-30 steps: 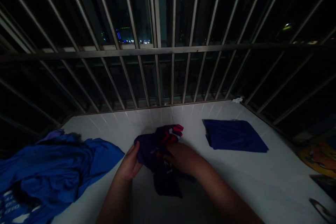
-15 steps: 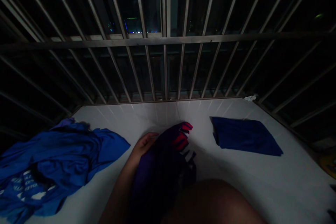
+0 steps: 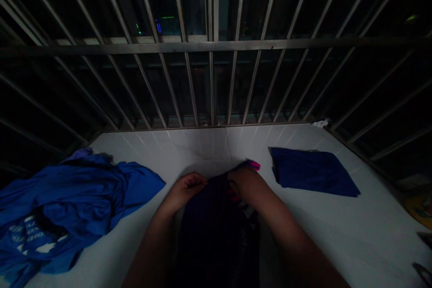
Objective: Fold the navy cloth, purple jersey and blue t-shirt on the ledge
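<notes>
We grip the dark garment (image 3: 216, 234) by its far edge: our left hand (image 3: 189, 186) pinches the left corner, our right hand (image 3: 245, 184) grasps the right side near a red patch. The cloth extends towards us between our forearms, above the pale ledge (image 3: 337, 234); whether it touches, we cannot tell.

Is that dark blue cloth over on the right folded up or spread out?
Folded: the dark blue cloth lies flat on the white surface, a neat block with mostly straight edges.
</notes>
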`<state>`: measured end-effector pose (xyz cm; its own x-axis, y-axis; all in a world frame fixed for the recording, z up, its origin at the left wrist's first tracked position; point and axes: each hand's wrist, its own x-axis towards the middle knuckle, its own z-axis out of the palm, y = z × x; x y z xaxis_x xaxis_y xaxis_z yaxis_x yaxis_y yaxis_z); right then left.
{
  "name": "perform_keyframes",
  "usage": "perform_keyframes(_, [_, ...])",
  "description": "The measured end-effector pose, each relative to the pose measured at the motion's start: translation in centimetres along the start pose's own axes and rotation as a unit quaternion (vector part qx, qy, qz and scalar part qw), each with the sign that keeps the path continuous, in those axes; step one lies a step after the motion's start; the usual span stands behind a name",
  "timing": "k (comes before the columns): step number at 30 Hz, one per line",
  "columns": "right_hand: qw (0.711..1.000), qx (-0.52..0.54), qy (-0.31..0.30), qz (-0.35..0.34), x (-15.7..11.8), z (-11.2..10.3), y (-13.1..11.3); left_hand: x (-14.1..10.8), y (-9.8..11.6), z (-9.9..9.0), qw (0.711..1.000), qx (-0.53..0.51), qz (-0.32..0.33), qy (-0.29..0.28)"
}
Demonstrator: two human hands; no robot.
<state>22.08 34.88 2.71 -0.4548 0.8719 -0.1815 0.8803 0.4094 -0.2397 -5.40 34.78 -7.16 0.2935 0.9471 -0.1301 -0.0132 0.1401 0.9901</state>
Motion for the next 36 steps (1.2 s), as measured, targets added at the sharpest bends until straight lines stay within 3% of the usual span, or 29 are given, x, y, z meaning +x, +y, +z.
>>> perform_keyframes(3, [0.995,-0.026,0.009,0.095,-1.5,-2.5,0.0,0.5,0.2,-0.1,0.991,-0.009,0.046,0.128])
perform_keyframes(5, [0.980,-0.051,0.030,0.188,-2.2,-3.7,0.4,0.4,0.3,0.0,0.981,-0.023,0.072,0.176])
perform_keyframes(7, [0.959,-0.062,0.045,0.274,-2.6,-4.2,1.0,-0.1,0.3,0.1,0.988,-0.042,0.062,0.136])
perform_keyframes(9, [0.944,-0.065,0.061,0.318,-2.7,-4.0,1.6,-0.8,0.1,0.3,0.997,-0.069,0.018,0.034])
perform_keyframes(11, [0.954,-0.072,0.079,0.280,-2.8,-3.4,2.1,-1.5,-0.3,0.5,0.991,-0.091,-0.038,-0.087])
perform_keyframes(13, [0.984,-0.054,0.064,0.158,-2.9,-2.6,2.1,-2.0,-0.6,0.5,0.970,-0.108,-0.086,-0.199])
perform_keyframes(15, [1.000,-0.001,0.001,0.017,-3.1,-1.9,1.4,-2.3,-0.7,0.2,0.951,-0.127,-0.106,-0.262])
perform_keyframes(18, [0.989,0.051,-0.113,-0.078,-3.2,-0.9,-1.0,-2.4,-0.8,-0.6,0.950,-0.182,-0.083,-0.242])
perform_keyframes(20, [0.988,0.022,-0.145,-0.053,-3.1,-0.2,-3.0,-2.4,-0.7,-1.1,0.949,-0.214,-0.057,-0.222])
perform_keyframes(22, [0.990,-0.021,-0.138,-0.018,-2.9,0.3,-4.5,-2.4,-0.4,-1.3,0.948,-0.228,-0.039,-0.221])
perform_keyframes(25, [0.993,-0.031,-0.114,-0.027,-2.5,0.4,-5.1,-2.4,0.0,-1.2,0.950,-0.215,-0.025,-0.224])
perform_keyframes(27, [0.995,0.018,-0.086,-0.053,-2.4,-0.1,-4.5,-2.4,0.0,-1.1,0.952,-0.186,-0.012,-0.243])
perform_keyframes(30, [0.985,0.165,0.041,-0.007,-2.2,-1.3,-3.5,-2.4,-0.4,-1.1,0.944,-0.159,0.012,-0.289])
perform_keyframes(33, [0.925,0.314,0.198,0.079,-1.9,-1.8,-2.7,-2.4,-0.6,-1.4,0.937,-0.150,-0.020,-0.314])
perform_keyframes(36, [0.864,0.406,0.274,0.120,-1.5,-1.6,-1.7,-2.6,-0.7,-1.8,0.932,-0.092,-0.113,-0.331])
